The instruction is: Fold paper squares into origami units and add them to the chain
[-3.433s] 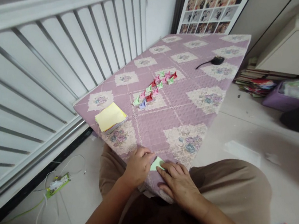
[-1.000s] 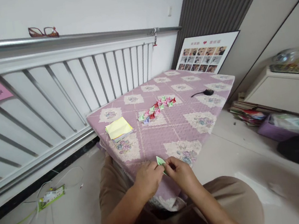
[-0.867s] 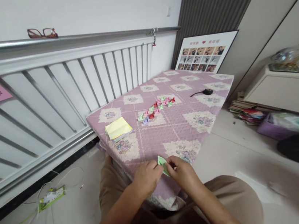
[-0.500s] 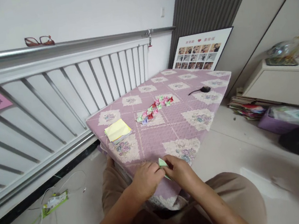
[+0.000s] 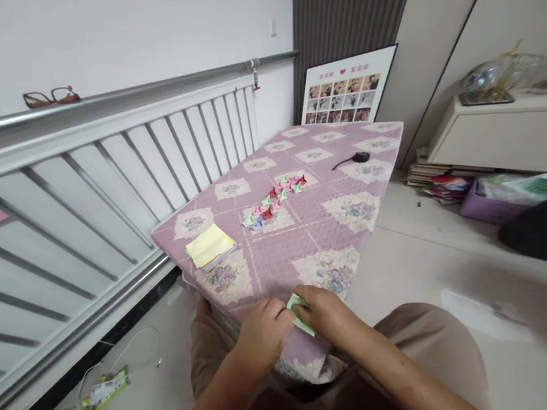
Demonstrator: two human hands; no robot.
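Observation:
A folded piece of light green paper point(image 5: 300, 316) is between my two hands at the near corner of the table. My right hand point(image 5: 325, 309) is closed on its right side, fingers curled over it. On its left edge, the fingers of my left hand point(image 5: 268, 327) are bent and pressed together at the paper. Farther up the cloth, several small folded paper figures point(image 5: 267, 213) in red, pink, green and purple stand in two rows. A stack of paper sheets point(image 5: 211, 245), yellow on top, lies to the left.
A floral pink cloth point(image 5: 280, 258) covers the table. A black spoon-like object point(image 5: 360, 157) lies at its far right. A white radiator point(image 5: 156, 153) runs along the left, with eyeglasses point(image 5: 52, 97) on its pipe. A power strip point(image 5: 104, 393) and cables lie on the floor.
The green paper has turned in my hands and shows a broader, flatter face. My view has swung slightly right. The paper figures and the stack stay in place.

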